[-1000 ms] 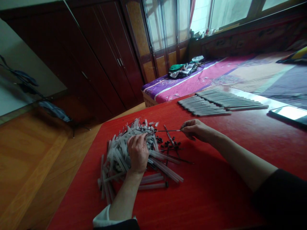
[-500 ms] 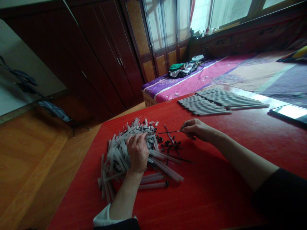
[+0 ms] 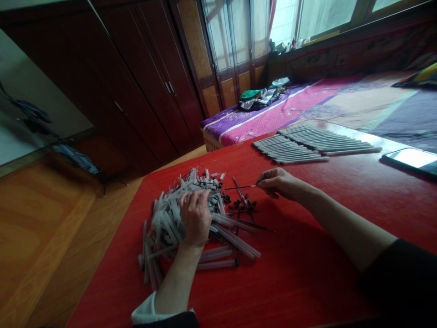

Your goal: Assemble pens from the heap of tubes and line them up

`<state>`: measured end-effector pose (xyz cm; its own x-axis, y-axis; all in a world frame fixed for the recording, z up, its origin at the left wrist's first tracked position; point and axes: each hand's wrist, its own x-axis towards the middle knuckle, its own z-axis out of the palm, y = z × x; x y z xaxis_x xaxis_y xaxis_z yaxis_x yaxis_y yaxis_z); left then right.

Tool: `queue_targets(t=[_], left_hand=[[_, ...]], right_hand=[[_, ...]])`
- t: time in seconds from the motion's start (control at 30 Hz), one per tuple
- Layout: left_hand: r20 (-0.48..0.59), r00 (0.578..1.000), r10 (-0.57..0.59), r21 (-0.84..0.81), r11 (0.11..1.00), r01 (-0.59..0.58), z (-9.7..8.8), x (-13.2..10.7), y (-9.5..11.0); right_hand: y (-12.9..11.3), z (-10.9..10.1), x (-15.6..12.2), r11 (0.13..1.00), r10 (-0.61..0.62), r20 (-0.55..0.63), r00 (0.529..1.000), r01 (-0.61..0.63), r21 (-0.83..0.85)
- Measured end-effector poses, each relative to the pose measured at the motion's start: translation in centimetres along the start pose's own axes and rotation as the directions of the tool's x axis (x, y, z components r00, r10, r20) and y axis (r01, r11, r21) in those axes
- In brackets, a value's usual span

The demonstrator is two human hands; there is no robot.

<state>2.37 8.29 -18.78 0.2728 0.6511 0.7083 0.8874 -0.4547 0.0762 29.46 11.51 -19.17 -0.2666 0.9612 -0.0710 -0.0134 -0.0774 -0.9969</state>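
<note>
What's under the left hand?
A heap of translucent tubes shows on both sides of the left hand, spread over the red table. Whatever lies directly beneath the palm is covered.

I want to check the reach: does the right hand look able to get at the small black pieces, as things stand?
Probably yes: the small black pieces lie mostly uncovered near the right hand, though it is occupied, pinching a thin dark rod.

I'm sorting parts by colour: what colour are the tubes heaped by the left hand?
The tubes look translucent whitish, best seen in the head view.
</note>
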Motion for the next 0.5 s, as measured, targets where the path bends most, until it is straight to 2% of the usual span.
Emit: queue_targets(t=[0.1, 0.2, 0.3, 0.37, 0.43, 0.5], left_hand=[[0.059, 0.997, 0.043, 0.016, 0.999, -0.044, -0.2, 0.0, 0.3], [0.11, 0.991, 0.083, -0.016, 0.997, -0.081, -0.4, -0.1, 1.1], [0.137, 0.984, 0.115, -0.102, 0.99, -0.102, -0.4, -0.4, 2.0], [0.139, 0.984, 0.113, -0.197, 0.977, -0.084, -0.4, -0.5, 2.5], [0.1, 0.994, 0.037, -0.307, 0.952, -0.004, -0.3, -0.7, 2.8], [0.064, 0.99, -0.125, -0.453, 0.88, 0.14, -0.3, -0.6, 2.9]], right_hand=[[-0.8, 0.6, -0.3, 0.998, -0.022, 0.001, 1.0, 0.022, -0.055], [-1.8, 2.2, -0.9, 0.989, -0.055, 0.006, 0.998, 0.055, -0.136], [-2.5, 4.4, -1.7, 0.984, -0.103, 0.011, 0.995, 0.103, -0.148], [-2.7, 5.6, -2.0, 0.984, -0.147, 0.032, 0.989, 0.15, -0.096], [-2.7, 5.9, -2.0, 0.977, -0.203, 0.011, 0.979, 0.203, -0.06], [-2.3, 5.3, -1.7, 0.958, -0.24, -0.042, 0.97, 0.229, -0.174]])
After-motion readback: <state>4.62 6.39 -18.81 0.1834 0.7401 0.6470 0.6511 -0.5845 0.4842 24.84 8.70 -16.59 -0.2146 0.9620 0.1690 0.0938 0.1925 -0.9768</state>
